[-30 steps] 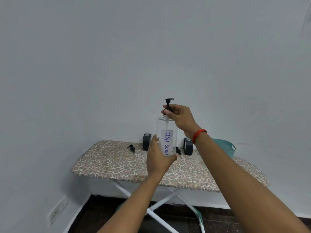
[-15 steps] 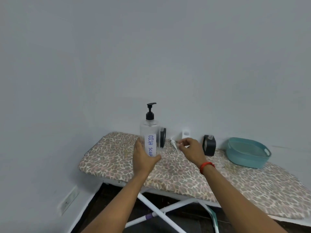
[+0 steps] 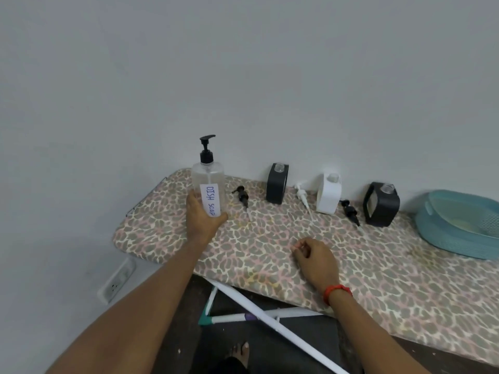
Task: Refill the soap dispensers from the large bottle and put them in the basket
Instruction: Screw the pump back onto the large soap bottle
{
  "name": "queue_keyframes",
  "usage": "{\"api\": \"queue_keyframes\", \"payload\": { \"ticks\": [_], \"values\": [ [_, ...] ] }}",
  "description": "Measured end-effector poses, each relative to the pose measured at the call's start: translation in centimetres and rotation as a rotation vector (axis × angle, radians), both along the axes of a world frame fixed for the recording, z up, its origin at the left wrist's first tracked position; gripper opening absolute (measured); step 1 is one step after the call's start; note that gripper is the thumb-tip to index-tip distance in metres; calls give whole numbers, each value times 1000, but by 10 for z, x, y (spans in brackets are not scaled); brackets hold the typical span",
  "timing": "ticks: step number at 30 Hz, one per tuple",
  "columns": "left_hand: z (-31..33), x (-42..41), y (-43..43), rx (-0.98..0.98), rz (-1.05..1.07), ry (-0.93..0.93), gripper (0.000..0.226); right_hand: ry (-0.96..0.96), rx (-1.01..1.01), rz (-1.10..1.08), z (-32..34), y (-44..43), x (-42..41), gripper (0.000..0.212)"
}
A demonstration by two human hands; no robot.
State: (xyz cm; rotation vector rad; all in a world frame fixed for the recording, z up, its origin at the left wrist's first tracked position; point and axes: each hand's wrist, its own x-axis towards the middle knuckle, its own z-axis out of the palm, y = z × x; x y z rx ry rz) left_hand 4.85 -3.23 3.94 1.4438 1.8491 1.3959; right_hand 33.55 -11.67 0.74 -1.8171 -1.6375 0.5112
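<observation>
The large clear bottle (image 3: 208, 182), labelled DISH SOAP and capped with a black pump, stands upright near the board's left end with my left hand (image 3: 203, 217) wrapped around its lower part. My right hand (image 3: 314, 256) rests on the cover nearer me, fingers curled, holding nothing. Three small dispensers stand uncapped along the wall: a black one (image 3: 277, 183), a white one (image 3: 328, 193) and another black one (image 3: 381, 204). Their pumps lie loose on the cover: a black pump (image 3: 243, 197), a white pump (image 3: 303, 196) and a second black pump (image 3: 350, 211). The teal basket (image 3: 459, 236) sits at the right.
Everything rests on an ironing board (image 3: 270, 255) with a leopard-print cover, pushed against a plain wall. Its white legs (image 3: 270, 317) cross below the near edge. A wall socket (image 3: 117, 283) sits low on the left. A bare foot (image 3: 240, 353) shows on the dark floor.
My left hand has lowered the big bottle from mid-air to the board's left end. My right hand let go of its pump, reached toward the white pump, then drew back toward me.
</observation>
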Motion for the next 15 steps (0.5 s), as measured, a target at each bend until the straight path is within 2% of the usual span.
{"api": "queue_keyframes", "payload": {
  "ticks": [6, 15],
  "values": [
    [-19, 1, 7, 43, 17, -9, 119, -60, 84, -6, -8, -1, -1, 10],
    [-16, 11, -21, -41, 89, -55, 108, 0, 36, 0, -7, -1, 1, 8]
  ]
}}
